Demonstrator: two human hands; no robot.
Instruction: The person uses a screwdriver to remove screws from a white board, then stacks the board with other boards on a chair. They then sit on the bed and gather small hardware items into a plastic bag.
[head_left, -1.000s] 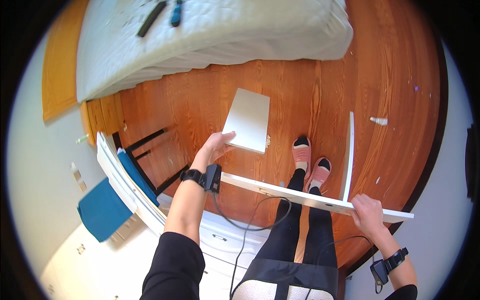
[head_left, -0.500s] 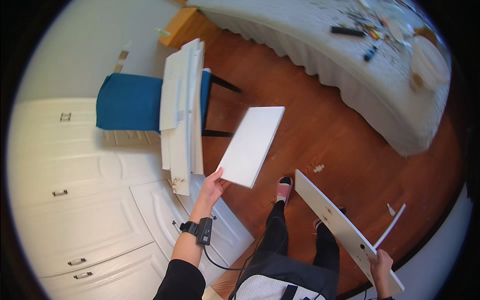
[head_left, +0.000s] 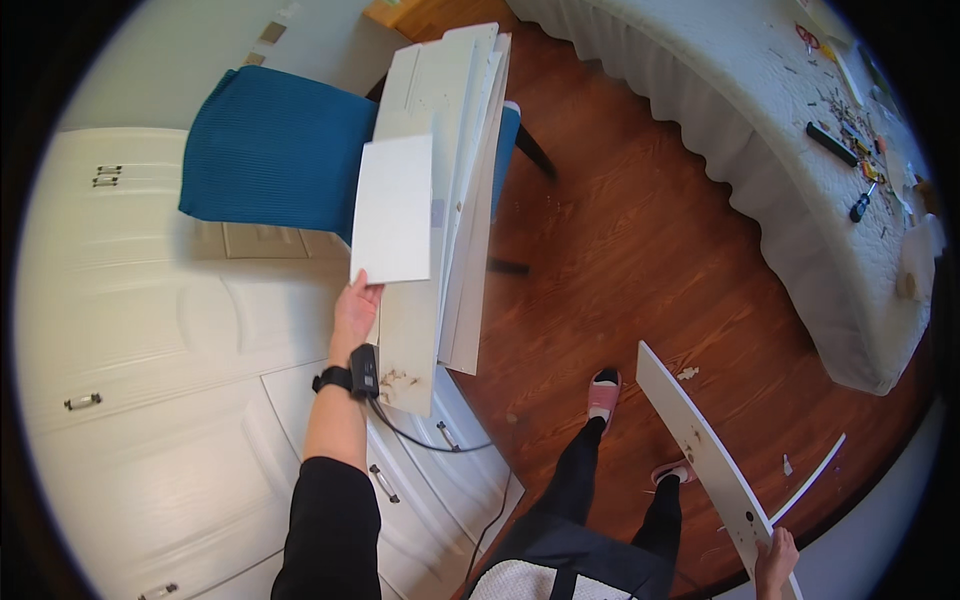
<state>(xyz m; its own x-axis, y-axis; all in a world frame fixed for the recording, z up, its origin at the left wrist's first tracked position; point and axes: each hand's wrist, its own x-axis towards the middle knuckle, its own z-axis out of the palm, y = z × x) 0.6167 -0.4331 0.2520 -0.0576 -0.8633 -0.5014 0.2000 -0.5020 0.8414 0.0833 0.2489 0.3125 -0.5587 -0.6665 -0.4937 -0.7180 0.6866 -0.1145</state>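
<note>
My left hand (head_left: 357, 312) grips the near edge of a small white board (head_left: 395, 210), thumb on its face. The board is held over a stack of white panels (head_left: 425, 330), which lies across a blue chair (head_left: 280, 150); whether it touches them I cannot tell. At the lower right my right hand (head_left: 776, 562) is closed on the edge of a long white panel (head_left: 690, 440). That panel slants down beside my feet and has a dark round hole and brown marks. A thin white strip (head_left: 815, 475) shows beyond it.
White cabinets (head_left: 150, 330) with dark handles fill the left. A bed or couch with a pale cover (head_left: 700, 90) stands at the right, holding a screwdriver (head_left: 863, 203), a black bar (head_left: 832, 144) and scattered small hardware. White scraps (head_left: 688, 373) lie on the wooden floor (head_left: 570, 270).
My left hand has carried the small white board leftward, from above the floor to over the stacked panels. My right hand still holds the long panel. The view has shifted.
</note>
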